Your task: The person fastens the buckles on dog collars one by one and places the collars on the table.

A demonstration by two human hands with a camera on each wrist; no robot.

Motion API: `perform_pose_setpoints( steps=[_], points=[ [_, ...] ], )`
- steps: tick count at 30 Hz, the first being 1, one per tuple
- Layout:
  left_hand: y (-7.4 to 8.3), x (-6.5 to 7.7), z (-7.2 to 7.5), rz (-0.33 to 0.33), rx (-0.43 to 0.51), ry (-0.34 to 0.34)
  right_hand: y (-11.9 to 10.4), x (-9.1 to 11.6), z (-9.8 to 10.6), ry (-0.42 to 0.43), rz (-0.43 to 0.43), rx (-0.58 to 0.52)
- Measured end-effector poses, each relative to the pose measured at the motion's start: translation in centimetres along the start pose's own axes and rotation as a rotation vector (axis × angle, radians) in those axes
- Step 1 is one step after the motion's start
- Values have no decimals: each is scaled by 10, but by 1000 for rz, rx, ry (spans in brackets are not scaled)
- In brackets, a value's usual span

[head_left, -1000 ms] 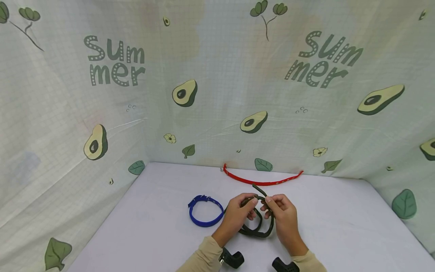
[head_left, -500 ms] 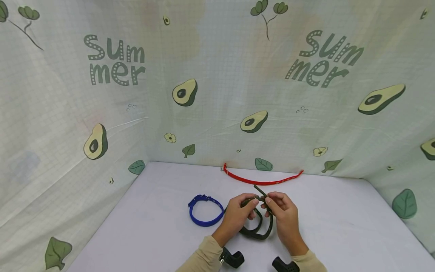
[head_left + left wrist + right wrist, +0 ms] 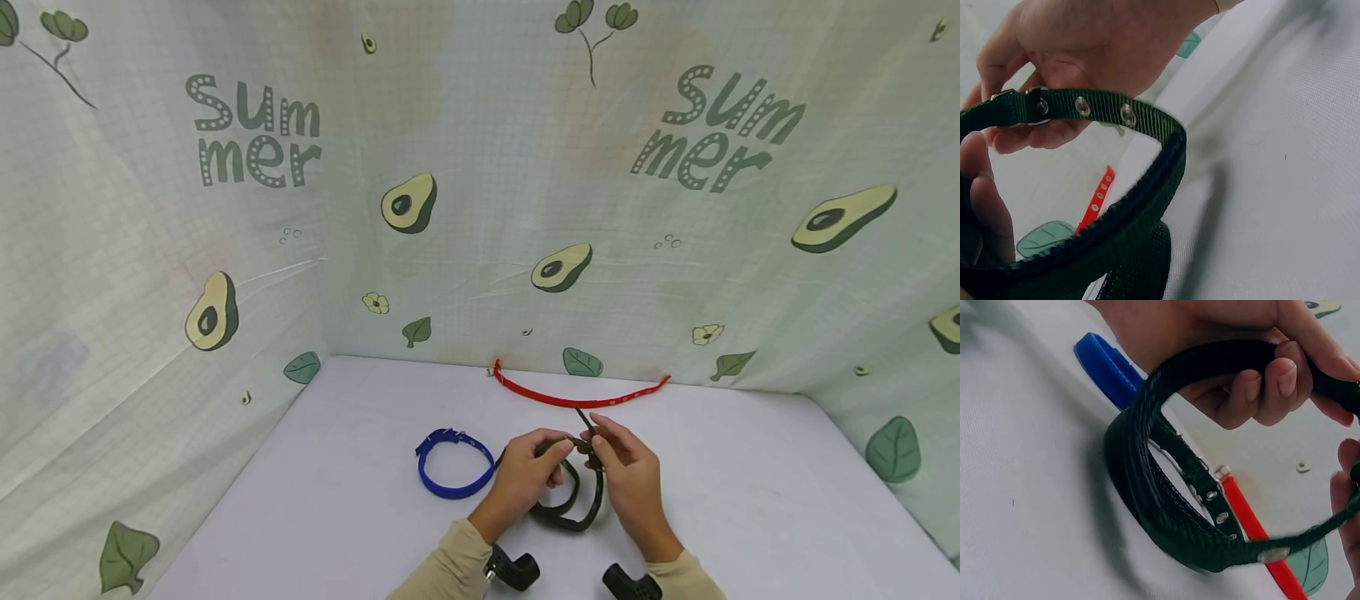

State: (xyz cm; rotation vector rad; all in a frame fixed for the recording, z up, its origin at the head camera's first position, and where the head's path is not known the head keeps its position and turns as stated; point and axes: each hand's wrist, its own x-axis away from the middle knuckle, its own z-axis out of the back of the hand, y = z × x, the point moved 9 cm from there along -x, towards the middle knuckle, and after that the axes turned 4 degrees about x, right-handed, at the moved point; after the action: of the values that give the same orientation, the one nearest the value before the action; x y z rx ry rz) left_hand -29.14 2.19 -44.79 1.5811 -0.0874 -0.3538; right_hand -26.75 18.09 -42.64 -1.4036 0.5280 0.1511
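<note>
My left hand (image 3: 523,471) and right hand (image 3: 628,479) meet over the table, both on a dark green collar (image 3: 597,497) bent into a loop. Its eyelets and metal buckle (image 3: 1036,103) show in the left wrist view. My right hand pinches the strap at the buckle, and a free strap end (image 3: 585,417) sticks up there. My left thumb and fingers pinch the band on the other side of the buckle. Behind the loop, another dark green band with eyelets (image 3: 1200,481) shows; I cannot tell whether it belongs to the same collar.
A blue collar (image 3: 455,492), closed in a ring, lies left of my left hand. Farther back a red collar (image 3: 577,403) lies stretched out near the printed backdrop (image 3: 480,208). Black wrist devices (image 3: 514,572) sit by both sleeves.
The free strap end has swung to the right and stands steeper. My right fingers have shifted slightly right and straightened upward along it. My left hand has hardly moved.
</note>
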Motion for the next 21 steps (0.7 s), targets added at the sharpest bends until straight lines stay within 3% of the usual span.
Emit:
perform_pose_setpoints(
  steps=[7, 21],
  points=[
    [-1, 0, 0, 11, -17, -4, 1, 0, 2, 13, 23, 77],
    [-2, -1, 2, 4, -99, 16, -2, 1, 2, 23, 26, 38]
  ],
)
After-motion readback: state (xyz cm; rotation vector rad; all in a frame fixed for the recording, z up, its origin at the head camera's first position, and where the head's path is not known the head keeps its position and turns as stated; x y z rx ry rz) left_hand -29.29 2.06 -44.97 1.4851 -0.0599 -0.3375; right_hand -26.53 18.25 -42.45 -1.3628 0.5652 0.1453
